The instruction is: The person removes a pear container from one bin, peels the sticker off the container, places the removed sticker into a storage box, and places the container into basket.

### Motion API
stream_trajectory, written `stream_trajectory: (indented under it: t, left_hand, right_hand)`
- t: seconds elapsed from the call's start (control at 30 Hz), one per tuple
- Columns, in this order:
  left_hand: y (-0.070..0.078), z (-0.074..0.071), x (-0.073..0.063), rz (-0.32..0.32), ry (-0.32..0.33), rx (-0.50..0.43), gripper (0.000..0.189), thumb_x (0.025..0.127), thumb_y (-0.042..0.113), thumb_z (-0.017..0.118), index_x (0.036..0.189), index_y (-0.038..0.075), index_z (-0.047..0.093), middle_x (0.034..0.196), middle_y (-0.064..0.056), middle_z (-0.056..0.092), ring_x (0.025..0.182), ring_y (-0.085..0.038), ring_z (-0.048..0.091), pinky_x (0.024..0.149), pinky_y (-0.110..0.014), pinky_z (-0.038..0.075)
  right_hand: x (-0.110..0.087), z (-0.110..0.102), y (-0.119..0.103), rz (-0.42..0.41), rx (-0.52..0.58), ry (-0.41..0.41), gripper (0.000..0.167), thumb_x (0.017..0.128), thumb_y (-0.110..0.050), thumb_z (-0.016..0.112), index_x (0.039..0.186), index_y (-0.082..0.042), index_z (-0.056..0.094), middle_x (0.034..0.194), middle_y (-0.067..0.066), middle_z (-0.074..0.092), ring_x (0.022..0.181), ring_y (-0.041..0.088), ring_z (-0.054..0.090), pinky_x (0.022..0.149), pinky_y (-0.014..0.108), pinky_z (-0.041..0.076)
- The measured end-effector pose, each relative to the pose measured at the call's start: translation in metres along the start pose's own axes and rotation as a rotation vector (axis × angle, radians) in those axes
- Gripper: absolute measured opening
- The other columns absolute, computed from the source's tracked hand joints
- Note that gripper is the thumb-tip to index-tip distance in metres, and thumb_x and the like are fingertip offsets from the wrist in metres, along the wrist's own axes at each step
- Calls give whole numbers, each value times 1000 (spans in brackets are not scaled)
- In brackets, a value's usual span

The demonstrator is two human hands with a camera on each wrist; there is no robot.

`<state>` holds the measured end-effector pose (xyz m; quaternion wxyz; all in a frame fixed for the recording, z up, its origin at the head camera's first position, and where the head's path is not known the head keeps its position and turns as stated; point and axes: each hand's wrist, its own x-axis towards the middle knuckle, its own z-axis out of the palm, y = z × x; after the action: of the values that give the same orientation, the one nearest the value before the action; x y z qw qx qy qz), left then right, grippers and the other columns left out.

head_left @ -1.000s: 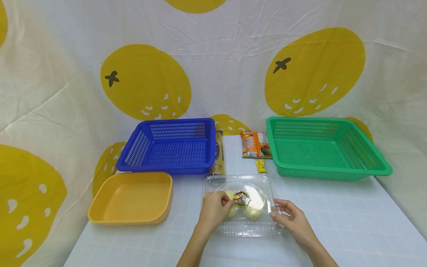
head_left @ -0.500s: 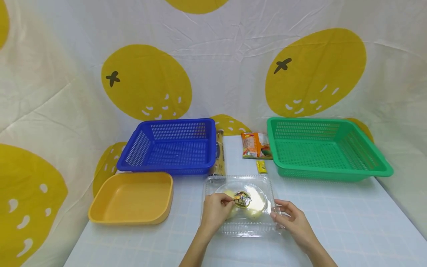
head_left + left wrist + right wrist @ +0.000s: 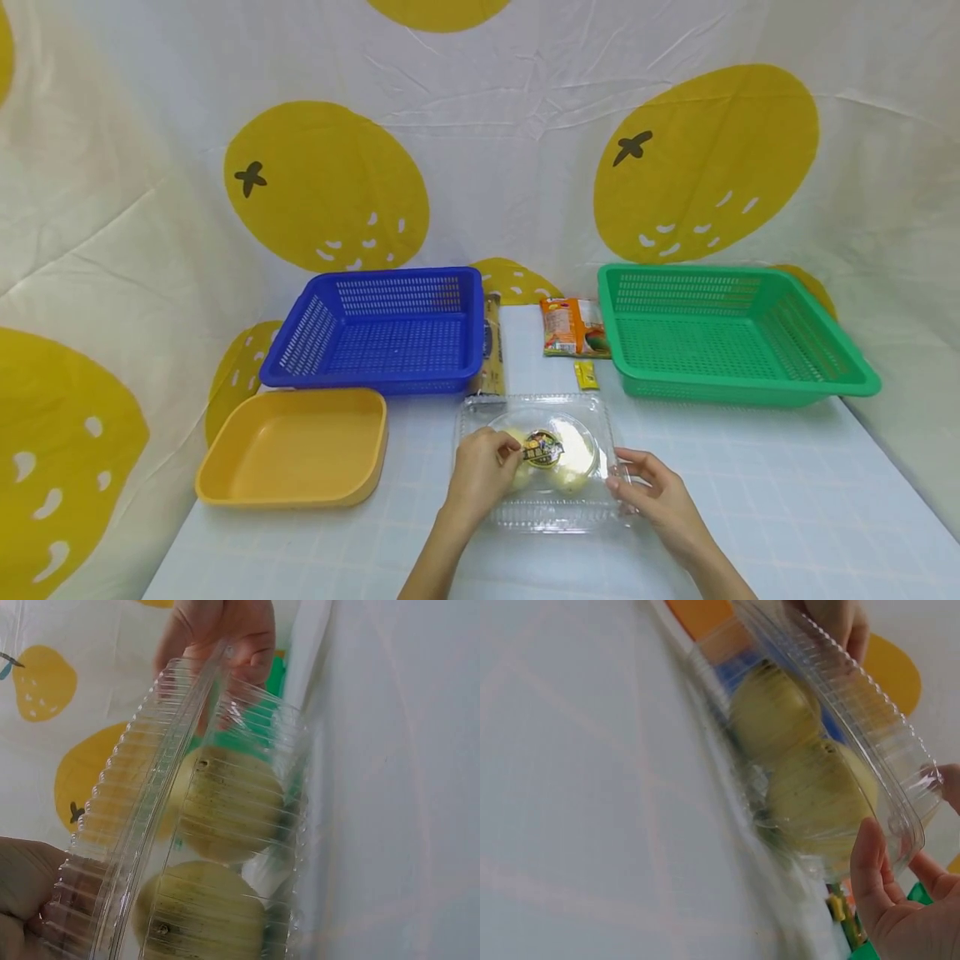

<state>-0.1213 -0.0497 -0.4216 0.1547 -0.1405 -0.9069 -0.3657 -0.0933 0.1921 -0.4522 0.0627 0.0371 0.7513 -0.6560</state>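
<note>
A clear plastic clamshell box (image 3: 551, 512) lies on the table in the head view, its lid down. Two round, pale yellow-green fruits (image 3: 229, 802) show through its ribbed side in the left wrist view. On the lid is a round dark sticker (image 3: 543, 449). My left hand (image 3: 482, 471) reaches over the lid from the left, thumb and fingertips pinching the sticker's left edge. At the box's right side, my right hand (image 3: 654, 498) grips the rim, thumb in front and fingers behind. In the right wrist view, its thumb (image 3: 868, 859) lies against the clear wall.
A yellow-orange tray (image 3: 292, 496) stands at left, with a blue basket (image 3: 375, 386) behind it. A green basket (image 3: 742, 392) is at back right. Between the baskets lie a long tan packet (image 3: 492, 350), an orange snack bag (image 3: 570, 327) and a small yellow sachet (image 3: 587, 375).
My left fingertips shift slightly at the sticker's left edge. The right hand and the box stay in place.
</note>
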Motion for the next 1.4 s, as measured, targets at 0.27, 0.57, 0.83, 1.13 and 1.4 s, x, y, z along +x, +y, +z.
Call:
stream_trajectory:
  t: [0.27,0.57,0.83,1.13,1.4]
  left_hand:
    - [-10,1,-3,129,258,-115,17,65,-6,78,77,2,68,70,-3,62,60,-10,54,56,-20,45]
    - [-44,-4,-19,-56,449,-294,34,73,-6,73,106,-6,66,110,-20,65,106,-34,60,87,-47,50]
    - [-62,-2,-26,-259,253,-686,43,83,-5,66,123,-12,54,126,-27,54,119,-40,51,97,-37,43]
    - [-71,-7,-25,-216,173,-764,42,80,-5,69,119,-12,57,127,-26,54,121,-38,50,99,-37,41]
    - [-73,-7,-27,-217,152,-793,43,79,-6,69,120,-11,57,131,-27,51,123,-38,47,101,-34,39]
  right_hand:
    - [1,-2,-2,-40,-62,-1,46,86,-7,66,127,4,48,113,19,56,85,14,65,66,27,55]
    - [12,7,-16,-696,-524,203,50,62,-7,86,108,-4,67,115,11,60,109,19,49,90,24,39]
    - [33,22,-26,-899,-424,-23,46,59,-9,87,101,-4,70,101,6,68,102,24,59,106,15,29]
    - [36,31,-24,-878,-586,-75,50,60,-26,86,103,-9,70,102,2,69,104,27,55,114,27,15]
    - [36,35,-27,-911,-613,-73,41,60,-21,85,96,-8,72,96,0,70,100,25,55,96,50,31]
